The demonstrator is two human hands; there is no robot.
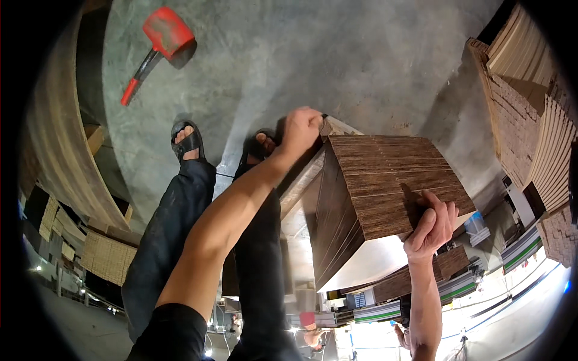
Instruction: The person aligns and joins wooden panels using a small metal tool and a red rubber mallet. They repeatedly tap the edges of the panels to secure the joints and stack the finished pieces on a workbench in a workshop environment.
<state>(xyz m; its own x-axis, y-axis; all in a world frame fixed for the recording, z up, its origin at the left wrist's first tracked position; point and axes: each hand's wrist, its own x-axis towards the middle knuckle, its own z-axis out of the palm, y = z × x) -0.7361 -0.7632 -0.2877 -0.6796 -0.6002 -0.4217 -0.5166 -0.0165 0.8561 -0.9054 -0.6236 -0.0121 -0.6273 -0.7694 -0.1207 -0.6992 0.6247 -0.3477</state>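
Note:
A box-like wooden piece (397, 174) with dark brown wood-grain faces and a pale white side stands tilted in front of me, right of my legs. My left hand (301, 129) is closed at its far left corner, where a pale wooden edge strip shows; the fingertips are hidden. Curled over the near right edge of the brown top panel is my right hand (430, 225), thumb bent and fingers folded on that edge. A red mallet (168, 33) with a black and red handle lies on the floor at the far left, out of reach of both hands.
Grey concrete floor (271, 60) spreads ahead. Stacked boards (512, 114) stand along the right, and a large curved-looking wood panel (78, 138) rises at the left. My sandalled feet (188, 141) are beside the piece. Another person (313, 337) appears in the background.

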